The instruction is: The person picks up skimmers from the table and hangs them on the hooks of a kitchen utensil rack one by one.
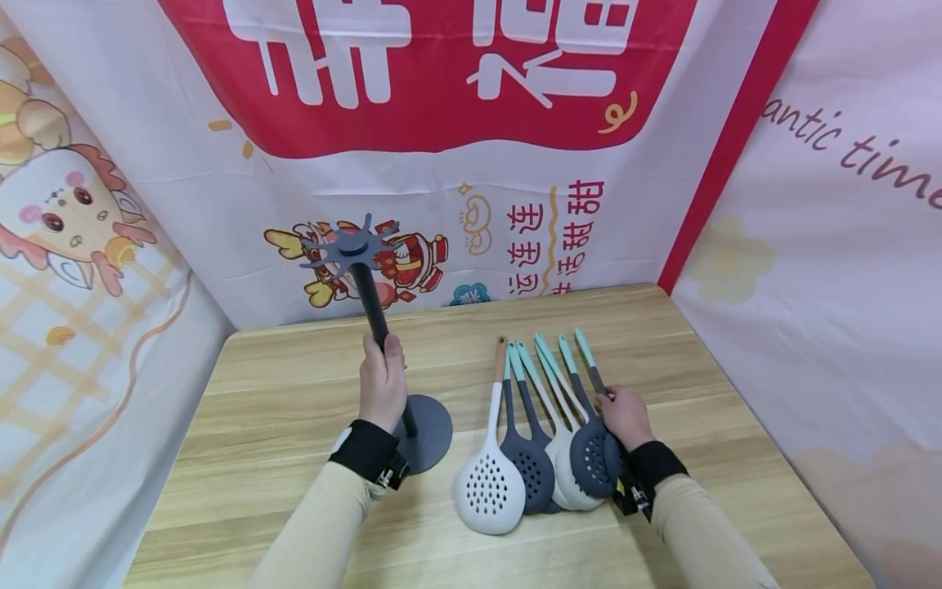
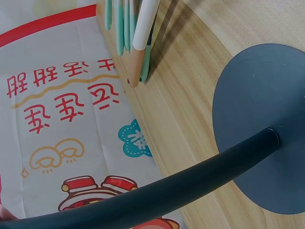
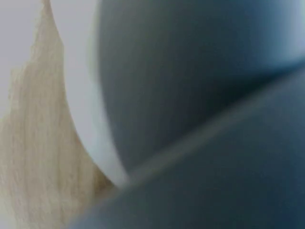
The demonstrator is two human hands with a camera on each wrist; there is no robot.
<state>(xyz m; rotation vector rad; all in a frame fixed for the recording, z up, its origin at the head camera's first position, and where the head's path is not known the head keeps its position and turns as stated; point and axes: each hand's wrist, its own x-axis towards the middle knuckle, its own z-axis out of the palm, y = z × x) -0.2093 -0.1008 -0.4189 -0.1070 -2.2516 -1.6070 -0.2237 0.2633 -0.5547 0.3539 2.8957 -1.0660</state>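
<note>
My left hand (image 1: 383, 380) grips the dark pole of a utensil stand (image 1: 371, 307), which has a hooked crown on top and a round base (image 2: 257, 109) close over the table. At the right end of a row of kitchen utensils, my right hand (image 1: 625, 415) pinches the grey shaft of a utensil with a mint-green handle (image 1: 585, 348); its head is largely hidden by my hand and a grey skimmer (image 1: 591, 458). Blurred grey curved surfaces (image 3: 190, 71) fill the right wrist view. Leftmost lies a white skimmer (image 1: 489, 493) with a wood-coloured handle end.
Between the two outer utensils lie another grey skimmer (image 1: 531, 470) and several overlapping white and grey utensils, mint handle ends pointing to the back. The wooden table (image 1: 272, 425) meets a printed cloth backdrop (image 1: 441, 180) behind, with cloth walls at both sides.
</note>
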